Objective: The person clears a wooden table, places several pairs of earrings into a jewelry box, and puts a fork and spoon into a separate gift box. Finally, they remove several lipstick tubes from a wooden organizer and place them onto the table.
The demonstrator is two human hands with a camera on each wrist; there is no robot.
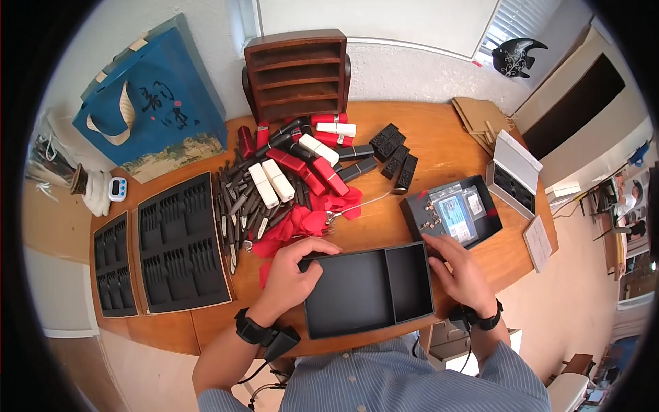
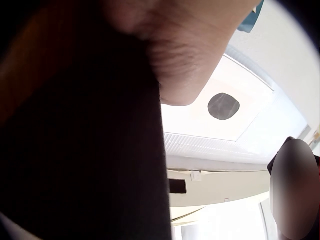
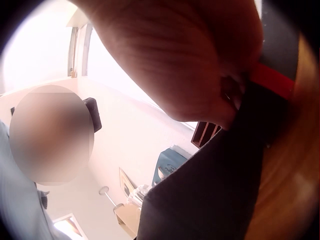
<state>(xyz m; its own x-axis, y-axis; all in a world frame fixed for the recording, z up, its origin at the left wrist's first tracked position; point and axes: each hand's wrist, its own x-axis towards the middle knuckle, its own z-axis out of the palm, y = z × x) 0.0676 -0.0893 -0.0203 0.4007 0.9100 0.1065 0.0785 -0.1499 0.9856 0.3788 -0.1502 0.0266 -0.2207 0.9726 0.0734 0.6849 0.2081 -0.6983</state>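
Observation:
A black two-compartment box point(image 1: 350, 292) lies at the table's near edge, in front of the person, with a wide left part and a narrower right part, both bare inside. The left hand point(image 1: 294, 273) grips its far left corner, fingers along the far wall and thumb bent at the side. At the far right corner, the right hand point(image 1: 465, 276) holds the side wall between fingers and thumb. In the right wrist view the box's dark wall point(image 3: 200, 195) runs up to the fingers. Just beyond the right hand stands a second black box point(image 1: 489, 213) holding plastic packets point(image 1: 454, 214) and small metal pieces.
Black trays of forks point(image 1: 182, 240) lie at left. A heap of dark-handled utensils point(image 1: 237, 206), red and white cases point(image 1: 272, 182) and red cloth point(image 1: 302, 221) fills the middle. Behind stand a blue gift bag point(image 1: 154, 103) and wooden rack point(image 1: 296, 72); an opened white box point(image 1: 513, 172) sits right.

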